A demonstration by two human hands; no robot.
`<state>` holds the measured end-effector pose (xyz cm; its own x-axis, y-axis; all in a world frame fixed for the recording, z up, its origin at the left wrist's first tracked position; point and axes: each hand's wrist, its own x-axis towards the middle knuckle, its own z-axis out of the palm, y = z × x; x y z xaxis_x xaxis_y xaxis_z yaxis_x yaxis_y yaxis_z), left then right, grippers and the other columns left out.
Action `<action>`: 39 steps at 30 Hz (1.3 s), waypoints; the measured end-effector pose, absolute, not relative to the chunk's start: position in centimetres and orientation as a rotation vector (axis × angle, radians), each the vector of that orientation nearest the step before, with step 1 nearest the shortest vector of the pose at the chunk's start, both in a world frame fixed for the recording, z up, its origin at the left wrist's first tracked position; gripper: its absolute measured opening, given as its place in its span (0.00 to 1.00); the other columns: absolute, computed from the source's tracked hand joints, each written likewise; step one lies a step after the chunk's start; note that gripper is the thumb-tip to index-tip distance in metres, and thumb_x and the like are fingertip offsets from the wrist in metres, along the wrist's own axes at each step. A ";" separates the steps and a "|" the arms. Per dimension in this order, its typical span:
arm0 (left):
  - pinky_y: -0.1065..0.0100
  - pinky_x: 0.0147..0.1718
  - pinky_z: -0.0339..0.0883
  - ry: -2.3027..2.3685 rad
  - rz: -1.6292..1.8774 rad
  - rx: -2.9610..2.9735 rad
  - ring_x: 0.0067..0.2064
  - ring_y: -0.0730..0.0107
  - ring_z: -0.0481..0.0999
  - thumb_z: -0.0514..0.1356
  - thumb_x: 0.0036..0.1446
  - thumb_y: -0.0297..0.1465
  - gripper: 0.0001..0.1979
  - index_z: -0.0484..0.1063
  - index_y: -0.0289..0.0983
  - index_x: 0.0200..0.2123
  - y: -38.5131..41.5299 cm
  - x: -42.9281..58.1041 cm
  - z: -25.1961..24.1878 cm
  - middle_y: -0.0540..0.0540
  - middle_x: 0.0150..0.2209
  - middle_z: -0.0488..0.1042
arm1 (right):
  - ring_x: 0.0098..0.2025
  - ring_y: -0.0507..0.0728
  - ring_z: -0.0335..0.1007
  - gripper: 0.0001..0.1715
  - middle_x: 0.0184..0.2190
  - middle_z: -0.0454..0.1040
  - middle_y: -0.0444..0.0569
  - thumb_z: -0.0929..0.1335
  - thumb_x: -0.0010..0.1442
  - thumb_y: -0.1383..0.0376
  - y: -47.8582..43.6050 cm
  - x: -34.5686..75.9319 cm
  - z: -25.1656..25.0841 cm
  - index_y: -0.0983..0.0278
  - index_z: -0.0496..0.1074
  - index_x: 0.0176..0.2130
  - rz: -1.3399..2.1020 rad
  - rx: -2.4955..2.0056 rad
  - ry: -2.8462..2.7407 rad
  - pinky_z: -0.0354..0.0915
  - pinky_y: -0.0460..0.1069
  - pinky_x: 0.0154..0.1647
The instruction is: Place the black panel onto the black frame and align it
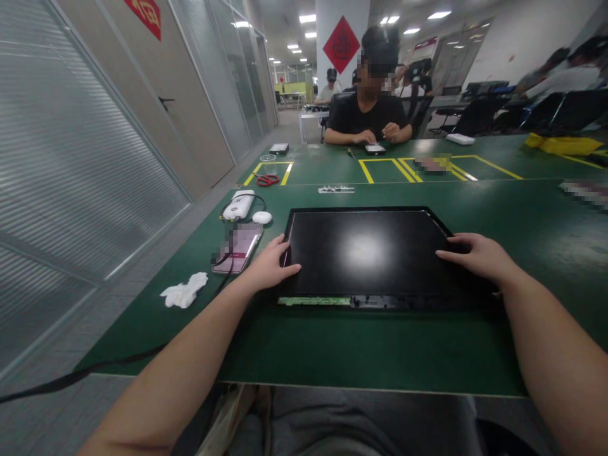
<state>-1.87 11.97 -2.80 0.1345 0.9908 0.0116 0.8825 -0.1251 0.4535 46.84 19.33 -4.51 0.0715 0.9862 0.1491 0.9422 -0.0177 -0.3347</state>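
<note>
A black LCD screen panel (332, 253) is in front of me over the green table, its dark face up with a bright reflection in the middle. A green circuit strip (313, 301) runs along the left part of its near edge. My left hand (270, 263) grips the panel's left edge, thumb on the face and fingers around the side. At the right edge my right hand (479, 256) holds it the same way, its lower fingers hidden by the panel. Whether the panel rests on the table or is slightly raised, I cannot tell.
Left of the panel lie a phone (240, 248), a white power bank (239, 204) with a black cable, a white oval case (261, 218) and crumpled tissue (184, 291). Beyond are red-handled scissors (267, 180) and a clear cup (268, 166). A person (368, 117) sits opposite.
</note>
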 end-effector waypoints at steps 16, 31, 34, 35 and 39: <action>0.45 0.67 0.51 1.852 0.484 2.141 0.70 0.39 0.57 0.62 0.53 0.48 0.45 0.60 0.26 0.66 11.9 -2.0 -2.9 0.24 0.68 0.59 | 0.45 0.63 0.74 0.25 0.43 0.80 0.53 0.70 0.49 0.56 18.8 46.7 -3.1 0.61 0.79 0.46 0.430 -2.084 -1.621 0.66 0.56 0.50; 0.55 0.64 0.60 1.929 0.519 2.120 0.64 0.52 0.70 0.50 0.61 0.25 0.27 0.65 0.30 0.64 12.1 -1.4 -2.7 0.34 0.62 0.71 | 0.41 0.61 0.74 0.12 0.33 0.80 0.47 0.70 0.48 0.59 18.7 47.1 -2.7 0.57 0.82 0.33 0.315 -2.209 -1.556 0.67 0.54 0.46; 0.56 0.63 0.62 1.929 0.555 2.083 0.63 0.53 0.71 0.50 0.61 0.25 0.28 0.66 0.32 0.64 12.0 -1.3 -2.5 0.36 0.62 0.71 | 0.41 0.61 0.74 0.13 0.34 0.80 0.47 0.70 0.47 0.59 18.6 47.0 -2.5 0.57 0.83 0.33 0.313 -2.201 -1.539 0.66 0.54 0.48; 0.56 0.63 0.62 1.924 0.571 2.069 0.63 0.54 0.71 0.50 0.61 0.25 0.28 0.65 0.32 0.64 12.0 -1.3 -2.5 0.37 0.62 0.71 | 0.41 0.61 0.74 0.13 0.34 0.80 0.47 0.70 0.47 0.59 18.6 46.9 -2.5 0.57 0.83 0.33 0.310 -2.198 -1.540 0.66 0.54 0.48; 0.55 0.63 0.62 1.880 0.654 1.999 0.63 0.55 0.71 0.51 0.59 0.24 0.29 0.66 0.34 0.64 12.0 -1.6 -2.8 0.39 0.62 0.72 | 0.42 0.61 0.73 0.12 0.35 0.80 0.48 0.70 0.48 0.59 18.4 46.7 -2.4 0.57 0.83 0.33 0.305 -2.203 -1.548 0.66 0.54 0.49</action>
<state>-1.59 11.96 -2.77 0.0297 0.9935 0.1099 0.8472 -0.0833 0.5247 46.74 18.43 -2.36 0.3535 0.9332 0.0647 0.8391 -0.2857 -0.4629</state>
